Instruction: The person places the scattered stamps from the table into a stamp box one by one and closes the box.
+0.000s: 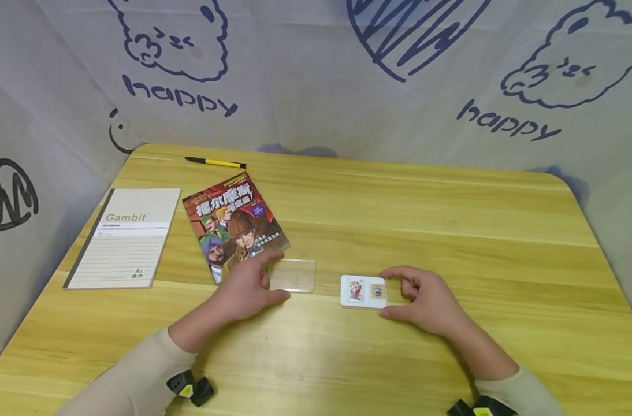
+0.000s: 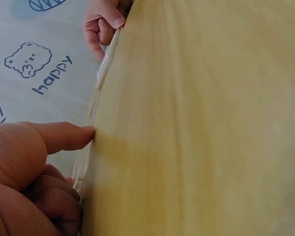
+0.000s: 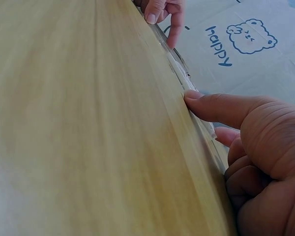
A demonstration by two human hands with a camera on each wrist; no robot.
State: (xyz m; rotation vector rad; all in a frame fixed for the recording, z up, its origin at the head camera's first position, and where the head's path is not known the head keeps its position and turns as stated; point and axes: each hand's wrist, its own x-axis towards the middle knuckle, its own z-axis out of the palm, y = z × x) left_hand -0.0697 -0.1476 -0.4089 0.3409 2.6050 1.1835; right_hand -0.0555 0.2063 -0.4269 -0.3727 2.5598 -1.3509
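Thumb and index finger of my left hand [image 1: 245, 287] hold a clear, rounded plastic lid [image 1: 296, 276] by its left end, low over the table in the head view. To its right lies a shallow white case [image 1: 367, 292] with a small joker-like picture card [image 1: 355, 290] on its left side and a tan square [image 1: 378, 292] with a dark motif on its right. My right hand [image 1: 426, 299] pinches this case by its right end, thumb at the near edge, index finger at the far edge. In the right wrist view the thumb [image 3: 214, 105] is at the case's side.
A comic-style book [image 1: 238, 222] lies beyond my left hand, which overlaps its lower part. Left of it is a Gambit notebook [image 1: 126, 240]. A yellow and black pen [image 1: 217, 163] rests near the back edge, before a drawn-on white cloth [image 1: 305, 86].
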